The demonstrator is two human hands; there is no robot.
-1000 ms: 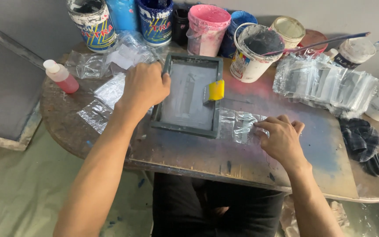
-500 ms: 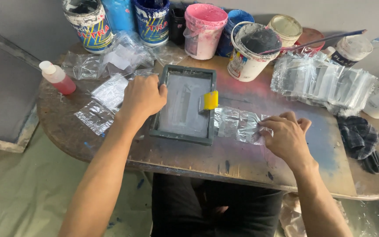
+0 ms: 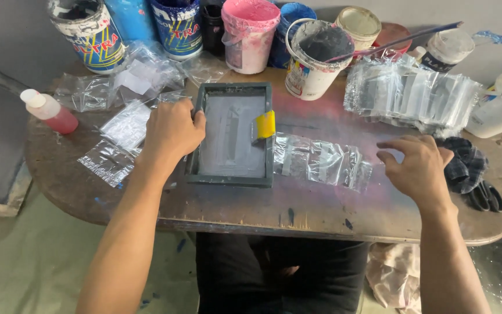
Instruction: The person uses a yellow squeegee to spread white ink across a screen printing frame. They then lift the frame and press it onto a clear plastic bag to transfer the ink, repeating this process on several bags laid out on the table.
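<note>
A small dark-framed printing screen point(image 3: 233, 135) lies flat on the stained wooden table point(image 3: 297, 203). My left hand point(image 3: 172, 131) rests on its left edge, fingers curled over the frame. A yellow scraper point(image 3: 264, 124) sits at the screen's right edge. Clear plastic bags point(image 3: 321, 161) lie just right of the screen. My right hand point(image 3: 419, 168) hovers open to the right of those bags, holding nothing.
Several paint tubs stand along the back: a pink one point(image 3: 250, 32), a white bucket of dark ink point(image 3: 315, 55), blue cans point(image 3: 175, 23). A stack of clear bags point(image 3: 413, 96) lies back right, a red squeeze bottle point(image 3: 49, 110) left, dark cloth point(image 3: 472, 174) at the right edge.
My right hand let go of the clear bags and pulled away to the right, fingers spread. The left hand stayed on the screen frame.
</note>
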